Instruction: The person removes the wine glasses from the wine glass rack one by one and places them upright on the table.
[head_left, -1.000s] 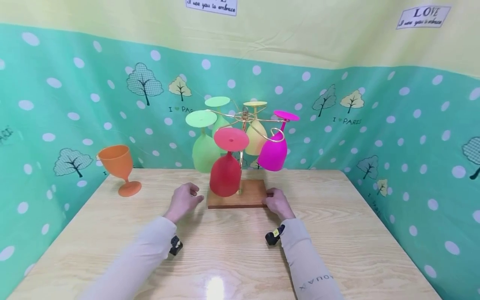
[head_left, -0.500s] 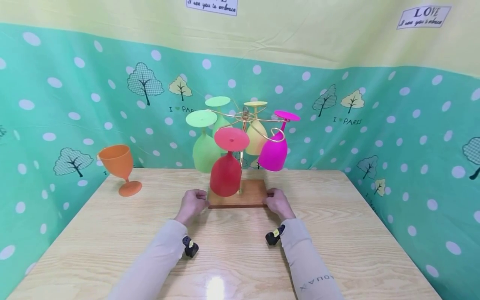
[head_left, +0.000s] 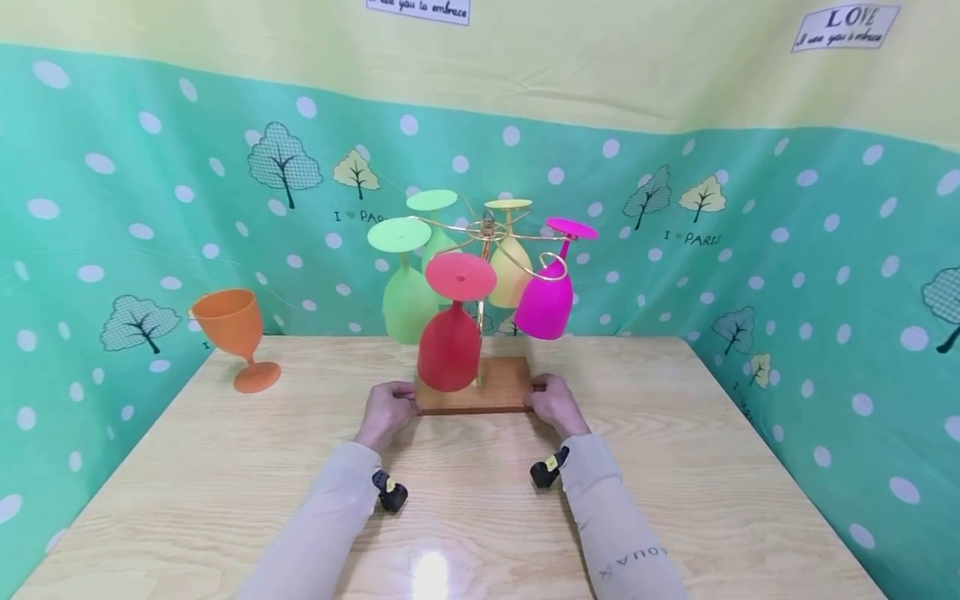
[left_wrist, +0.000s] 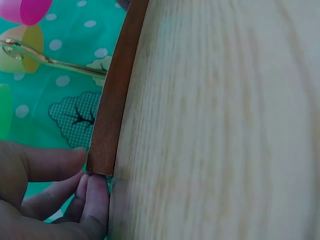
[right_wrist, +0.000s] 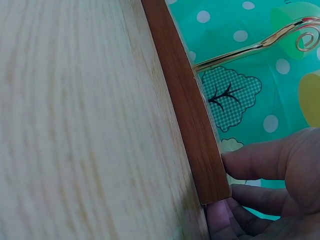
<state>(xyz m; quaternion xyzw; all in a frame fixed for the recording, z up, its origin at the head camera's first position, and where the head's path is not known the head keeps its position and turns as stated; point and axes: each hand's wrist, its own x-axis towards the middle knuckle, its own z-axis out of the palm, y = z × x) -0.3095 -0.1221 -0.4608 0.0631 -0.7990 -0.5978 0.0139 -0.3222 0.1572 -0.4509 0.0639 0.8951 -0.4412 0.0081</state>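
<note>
A goblet rack [head_left: 487, 233] with curled gold wire arms rises from a brown wooden base [head_left: 507, 385] on the table. Upside down by their feet hang a red goblet [head_left: 450, 354], a magenta goblet [head_left: 544, 307], a yellow goblet [head_left: 512, 273] and two green goblets [head_left: 410, 310]. My left hand [head_left: 387, 410] pinches the base's left end, thumb on the top edge and fingers against the end face in the left wrist view. At the opposite end, my right hand [head_left: 555, 402] pinches the base between thumb [right_wrist: 257, 161] and fingers.
An orange goblet [head_left: 234, 325] stands upright on its foot at the table's back left. The pale wood table [head_left: 480, 500] reaches back to a green and yellow printed curtain [head_left: 600, 108], which also lines both sides.
My left hand has moved right to the base's left end and taken hold of it. The right hand has stayed at its end, and the rack has not visibly moved on the table.
</note>
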